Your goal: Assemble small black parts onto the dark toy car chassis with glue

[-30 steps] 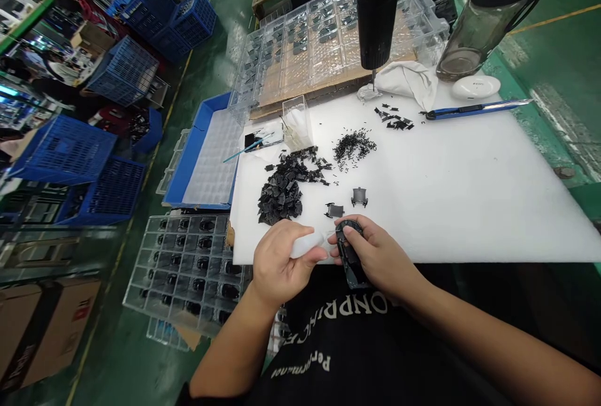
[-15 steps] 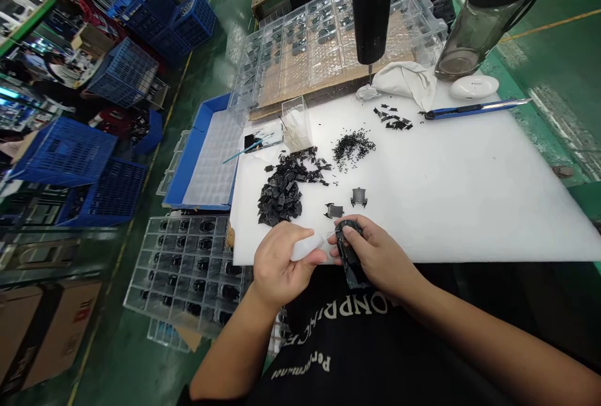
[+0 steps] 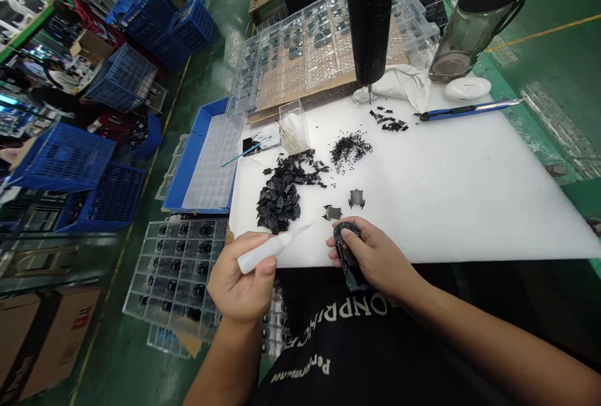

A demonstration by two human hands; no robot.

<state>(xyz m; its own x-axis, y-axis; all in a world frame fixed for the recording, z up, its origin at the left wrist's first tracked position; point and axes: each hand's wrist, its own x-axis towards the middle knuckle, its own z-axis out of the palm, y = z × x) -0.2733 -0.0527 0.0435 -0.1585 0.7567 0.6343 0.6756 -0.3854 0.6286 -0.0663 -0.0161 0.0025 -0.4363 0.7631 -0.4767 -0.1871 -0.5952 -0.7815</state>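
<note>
My left hand (image 3: 241, 277) is closed round a white squeeze bottle (image 3: 263, 252), whose thin clear nozzle points up and right over the near edge of the white board (image 3: 451, 205). In my right hand (image 3: 375, 252) I grip a dark, elongated plastic housing (image 3: 350, 259) at that same edge, thumb on top. Its lower end overlaps my black shirt. Just beyond my right fingers lie two small dark brackets, one bracket (image 3: 333, 212) lower and the other bracket (image 3: 357, 198) higher. A heap of black plastic pieces (image 3: 279, 199) sits past the bottle.
Tiny black parts (image 3: 350, 148) are scattered mid-board. An electric screwdriver (image 3: 369, 24) hangs above the far side. Behind stand clear compartment trays (image 3: 319, 30) and a drinking bottle (image 3: 479, 24). A blue tray (image 3: 176, 174) and another compartment tray (image 3: 173, 274) are at left.
My left hand has moved left with the squeeze bottle, away from the housing, bringing the nozzle into plain view. My right hand keeps hold of the housing in nearly the same place.
</note>
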